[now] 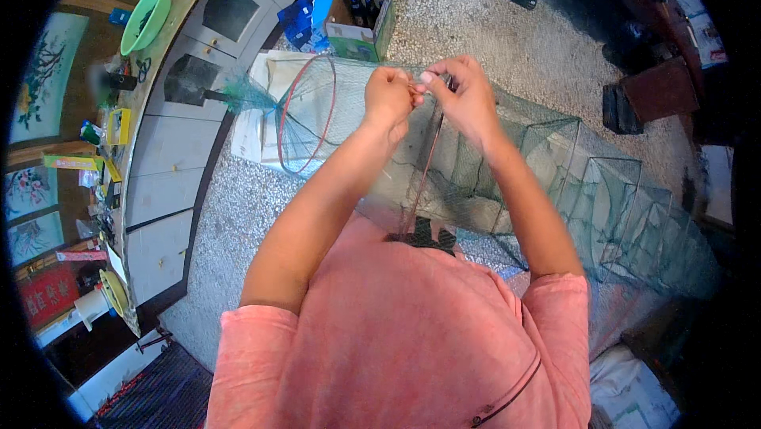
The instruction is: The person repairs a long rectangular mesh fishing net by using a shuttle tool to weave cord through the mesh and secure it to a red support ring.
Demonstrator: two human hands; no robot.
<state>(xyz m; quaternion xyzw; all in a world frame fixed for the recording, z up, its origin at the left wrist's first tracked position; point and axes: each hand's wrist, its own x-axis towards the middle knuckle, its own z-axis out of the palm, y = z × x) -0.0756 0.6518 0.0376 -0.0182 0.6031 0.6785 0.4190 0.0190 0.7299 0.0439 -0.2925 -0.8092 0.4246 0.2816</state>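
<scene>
A long green mesh net trap [539, 159] with square metal frames stretches across the middle, lying partly over white sheets [252, 143]. At its left end a red hoop [328, 112] holds the mesh round. My left hand [388, 104] is closed, fingertips pinched at the top edge of the net, beside a thin metal rod [428, 155]. My right hand [464, 104] is closed at the upper end of that rod, thumb and forefinger almost touching the left fingers. What exactly is between the fingertips is too small to make out.
Along the left runs a counter with a green basin [153, 1], small tools and packages, above grey cabinets [178, 151]. A cardboard box of bottles [357, 40] and blue packaging [297, 21] stand on the speckled floor beyond the net. Dark furniture [650, 88] is at the right.
</scene>
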